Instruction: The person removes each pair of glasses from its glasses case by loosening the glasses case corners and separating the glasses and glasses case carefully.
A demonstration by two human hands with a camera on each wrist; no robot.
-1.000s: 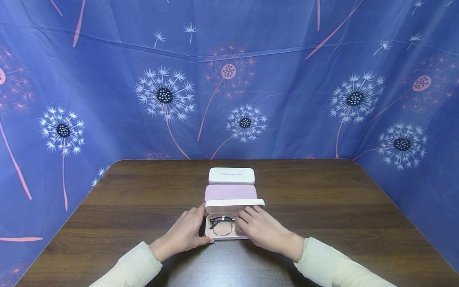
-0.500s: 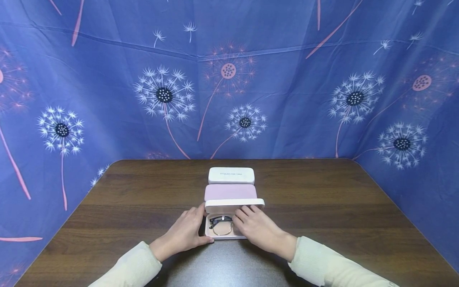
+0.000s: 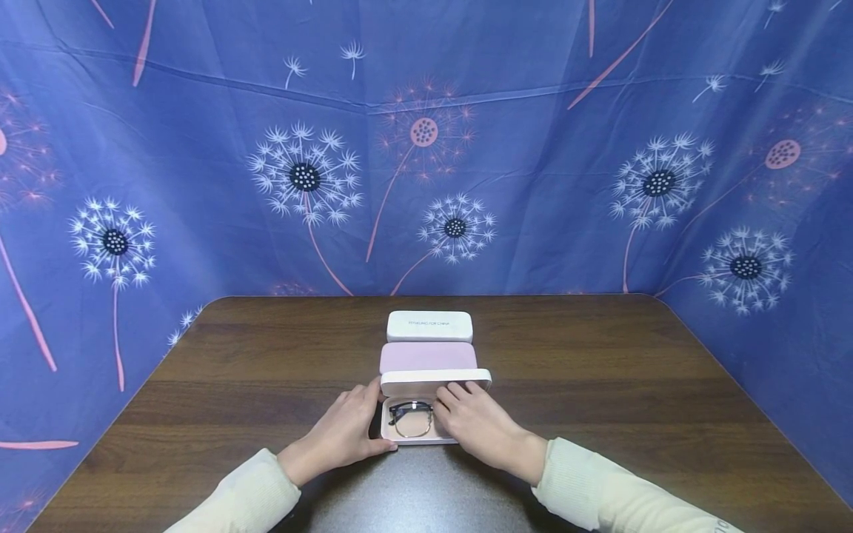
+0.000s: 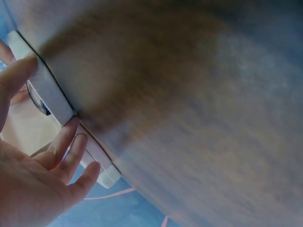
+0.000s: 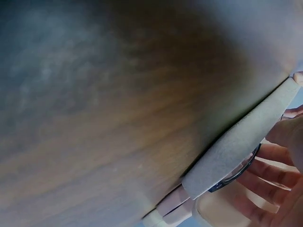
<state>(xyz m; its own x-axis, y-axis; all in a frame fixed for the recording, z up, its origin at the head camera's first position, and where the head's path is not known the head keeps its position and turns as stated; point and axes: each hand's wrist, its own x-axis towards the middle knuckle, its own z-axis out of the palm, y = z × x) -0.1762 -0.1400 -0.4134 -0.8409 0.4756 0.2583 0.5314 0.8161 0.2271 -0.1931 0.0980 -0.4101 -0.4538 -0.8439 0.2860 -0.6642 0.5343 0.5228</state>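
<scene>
An open glasses case, white outside and pale peach inside, faces me at the middle of the table. Its raised lid tilts back. Inside lie eyeglasses with a dark upper rim and thin metal lower rim; their right part is hidden by my right hand. That hand reaches into the case, thumb and fingers around the right side of the glasses, as the right wrist view also shows. At the case's left end my left hand grips it, thumb at the front corner, fingers toward the hinge.
Directly behind the open lid lies a lilac glasses case, closed. Farther back stands a closed white case with small print on it. All rest in a row on the brown wooden table, before a blue dandelion-print cloth.
My right hand has shifted slightly left over the case and covers a little more of the eyeglasses. The left hand and the case have stayed in place.
</scene>
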